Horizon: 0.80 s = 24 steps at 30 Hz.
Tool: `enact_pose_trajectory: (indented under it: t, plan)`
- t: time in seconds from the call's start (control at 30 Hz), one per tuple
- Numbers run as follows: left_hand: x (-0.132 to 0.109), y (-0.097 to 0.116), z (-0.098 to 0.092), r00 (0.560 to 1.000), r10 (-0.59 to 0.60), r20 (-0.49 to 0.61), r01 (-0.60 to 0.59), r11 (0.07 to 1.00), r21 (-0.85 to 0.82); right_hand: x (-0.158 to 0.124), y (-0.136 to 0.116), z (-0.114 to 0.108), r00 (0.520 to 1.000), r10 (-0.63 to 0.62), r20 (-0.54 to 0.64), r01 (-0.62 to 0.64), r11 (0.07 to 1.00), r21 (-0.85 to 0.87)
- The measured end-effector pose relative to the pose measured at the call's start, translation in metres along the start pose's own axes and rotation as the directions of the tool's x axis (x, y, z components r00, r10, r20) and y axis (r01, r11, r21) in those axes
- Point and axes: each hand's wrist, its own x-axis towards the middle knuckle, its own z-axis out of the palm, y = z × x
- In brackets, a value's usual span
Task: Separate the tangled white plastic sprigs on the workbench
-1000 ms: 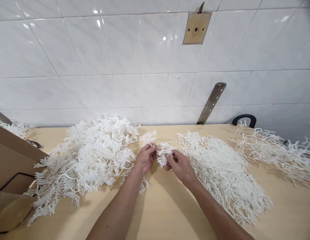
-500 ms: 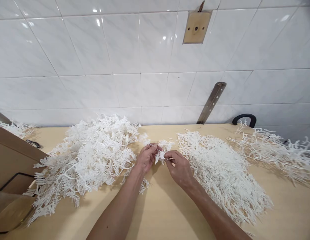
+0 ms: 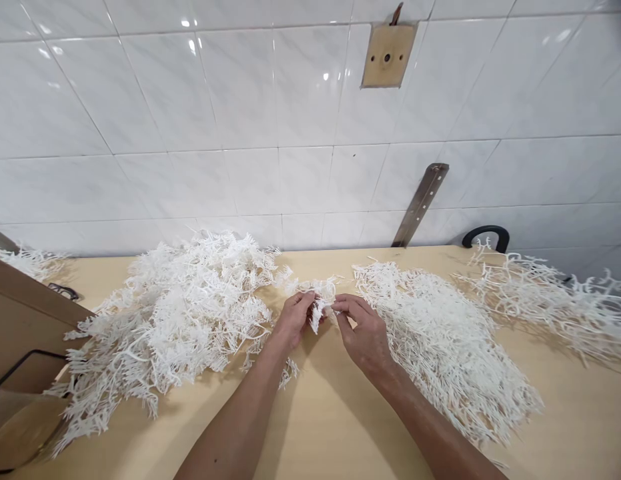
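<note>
Between my hands is a small white plastic sprig [image 3: 317, 312] with fine, frond-like tips. My left hand [image 3: 294, 319] is closed on it, thumb on top. My right hand [image 3: 361, 328] pinches the sprig's right side between thumb and fingers. Just beyond my fingers lie a few loose white sprigs [image 3: 326, 288] on the table. To the left rises a large heap of white branching sprigs [image 3: 190, 307]. At the right, close to my right forearm, spreads a flatter pile of thin white pieces [image 3: 440, 340].
Bare white branched stems [image 3: 555, 300] lie at the far right beside a black curved handle [image 3: 486, 233]. A metal strip [image 3: 421, 203] leans on the tiled wall [image 3: 250, 100]. At left stand a brown board [image 3: 25, 313] and a clear container [image 3: 25, 427] on the wooden table [image 3: 320, 413].
My right hand has shifted slightly right and turned, and the sprig hangs at a different angle. My left hand keeps its hold. The view has moved slightly.
</note>
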Motion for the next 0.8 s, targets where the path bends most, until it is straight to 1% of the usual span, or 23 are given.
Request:
enact_pose_trajectory:
  t: [0.07, 0.13, 0.2, 0.3, 0.37, 0.43, 0.5, 0.57, 0.6, 0.63, 0.7, 0.73, 0.77, 0.8]
  plan:
    - [0.0, 0.0, 0.0, 0.999, -0.008, 0.051, 0.009, 1.0, -0.005, 0.0, -0.003, -0.001, 1.0, -0.008, 0.012, 0.008, 1.0, 0.022]
    - [0.001, 0.0, -0.001, 0.998, -0.003, 0.06, 0.003, 1.0, -0.005, -0.002, -0.006, 0.001, 0.998, -0.034, 0.048, 0.031, 0.998, 0.059]
    - [0.003, 0.0, -0.004, 1.0, 0.002, 0.019, -0.002, 1.0, -0.029, -0.005, -0.009, 0.004, 0.993, -0.081, 0.084, 0.073, 0.993, 0.095]
    - [0.005, 0.0, -0.006, 0.999, -0.016, -0.051, 0.012, 0.996, -0.086, -0.01, -0.012, 0.009, 0.985, -0.135, 0.106, 0.122, 0.985, 0.122]
    - [0.006, 0.001, -0.006, 0.996, -0.038, -0.085, 0.029, 0.993, -0.111, -0.012, -0.015, 0.01, 0.983, -0.141, 0.114, 0.125, 0.982, 0.139]
    - [0.006, 0.002, -0.005, 0.994, -0.039, -0.105, 0.026, 0.992, -0.121, -0.013, -0.017, 0.01, 0.984, -0.114, 0.134, 0.091, 0.982, 0.167]
    - [0.006, 0.003, -0.004, 0.993, -0.021, -0.114, 0.007, 0.993, -0.119, -0.012, -0.019, 0.008, 0.985, -0.029, 0.173, -0.01, 0.976, 0.217]
    - [0.006, 0.002, -0.003, 0.993, -0.006, -0.116, -0.006, 0.994, -0.109, -0.011, -0.019, 0.006, 0.967, 0.147, 0.209, -0.203, 0.938, 0.282]
    - [0.006, 0.002, -0.003, 0.994, -0.008, -0.111, -0.004, 0.995, -0.103, -0.009, -0.018, 0.006, 0.941, 0.258, 0.22, -0.319, 0.893, 0.316]
    - [0.005, 0.001, -0.004, 0.995, -0.011, -0.101, 0.001, 0.995, -0.097, -0.008, -0.016, 0.005, 0.9, 0.372, 0.229, -0.432, 0.833, 0.346]
    - [0.005, 0.0, -0.004, 0.998, -0.016, -0.065, 0.011, 0.997, -0.076, -0.005, -0.011, 0.004, 0.797, 0.554, 0.24, -0.602, 0.697, 0.391]
    - [0.004, -0.001, -0.004, 0.999, -0.015, -0.042, 0.013, 0.998, -0.062, -0.003, -0.009, 0.003, 0.755, 0.605, 0.255, -0.651, 0.641, 0.408]
    - [0.004, -0.001, -0.004, 1.0, -0.012, -0.022, 0.011, 0.999, -0.045, -0.002, -0.007, 0.003, 0.723, 0.63, 0.284, -0.684, 0.597, 0.418]
    - [0.003, -0.001, -0.003, 1.0, -0.007, -0.005, 0.007, 1.0, -0.024, -0.001, -0.005, 0.002, 0.701, 0.632, 0.33, -0.709, 0.568, 0.419]
